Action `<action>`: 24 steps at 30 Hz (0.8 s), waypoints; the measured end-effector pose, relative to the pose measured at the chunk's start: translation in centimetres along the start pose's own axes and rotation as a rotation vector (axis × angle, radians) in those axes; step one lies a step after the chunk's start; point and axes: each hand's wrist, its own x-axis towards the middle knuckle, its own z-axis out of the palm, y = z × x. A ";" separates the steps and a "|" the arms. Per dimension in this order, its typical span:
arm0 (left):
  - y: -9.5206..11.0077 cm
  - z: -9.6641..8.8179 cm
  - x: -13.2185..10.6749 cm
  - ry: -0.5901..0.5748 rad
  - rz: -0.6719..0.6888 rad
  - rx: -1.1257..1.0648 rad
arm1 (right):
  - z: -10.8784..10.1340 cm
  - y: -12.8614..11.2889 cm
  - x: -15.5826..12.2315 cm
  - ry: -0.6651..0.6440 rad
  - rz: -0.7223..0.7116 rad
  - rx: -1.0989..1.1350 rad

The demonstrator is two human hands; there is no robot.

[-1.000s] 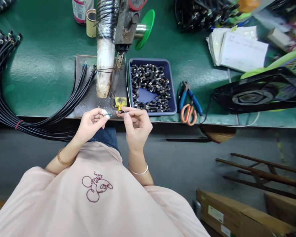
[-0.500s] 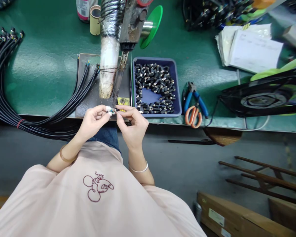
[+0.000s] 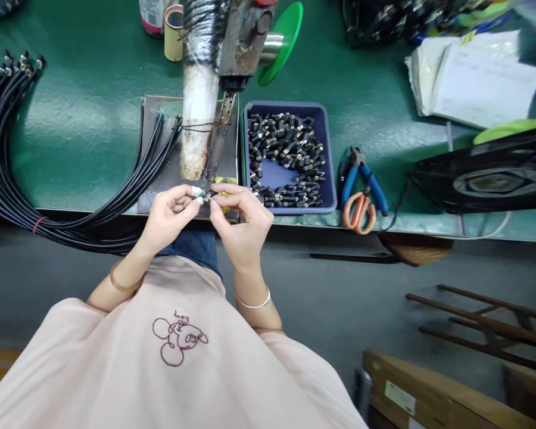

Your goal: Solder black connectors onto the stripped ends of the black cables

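My left hand (image 3: 172, 215) is closed in a pinch, with white coverings on its fingertips, around a small cable end with coloured wires (image 3: 202, 196). Facing it, my right hand (image 3: 243, 223) pinches what looks like a thin pale wire against that end; the fingers hide most of it. Just above the fingertips hangs the slim metal tip of a soldering iron (image 3: 221, 134). Beside it is a plastic-wrapped tube (image 3: 195, 125). Under my right fingers, a yellow piece (image 3: 226, 180) shows partly on the dark board (image 3: 154, 193).
A bundle of black cables (image 3: 71, 229) curves along the left. To the right stand a blue tray (image 3: 333, 179) of small black connectors, blue-and-orange pliers (image 3: 361, 190) and a black fan (image 3: 486, 179). Papers (image 3: 482, 83) lie behind. A green spool (image 3: 290, 44) sits beside the iron.
The view has shifted slightly, so things on the right sit farther right. Both hands keep their pinch close together; the fingertips are a touch nearer the iron's tip, and my right fingers overlap the yellow piece more.
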 end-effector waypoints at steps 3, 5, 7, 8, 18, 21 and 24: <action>0.1 0.0 0.0 0.007 0.006 0.009 | -0.1 -0.2 0.2 -0.010 0.000 -0.005; 0.1 0.0 0.0 0.002 0.009 0.013 | -0.1 -0.3 0.3 -0.007 -0.007 -0.011; 0.1 0.0 0.0 -0.005 0.014 0.012 | -0.1 -0.4 0.4 -0.002 -0.030 -0.037; 0.1 -0.1 0.0 -0.010 0.015 0.011 | -0.1 -0.4 0.4 0.002 -0.044 -0.054; 0.5 -0.1 0.1 -0.052 -0.005 -0.056 | -0.6 -1.0 0.2 -0.037 -0.064 -0.096; 0.3 -0.1 0.0 -0.057 -0.033 -0.062 | -0.7 -0.9 0.2 -0.065 -0.098 -0.125; 0.2 -0.2 -0.1 -0.058 -0.047 -0.066 | -0.7 -0.8 0.2 -0.078 -0.126 -0.136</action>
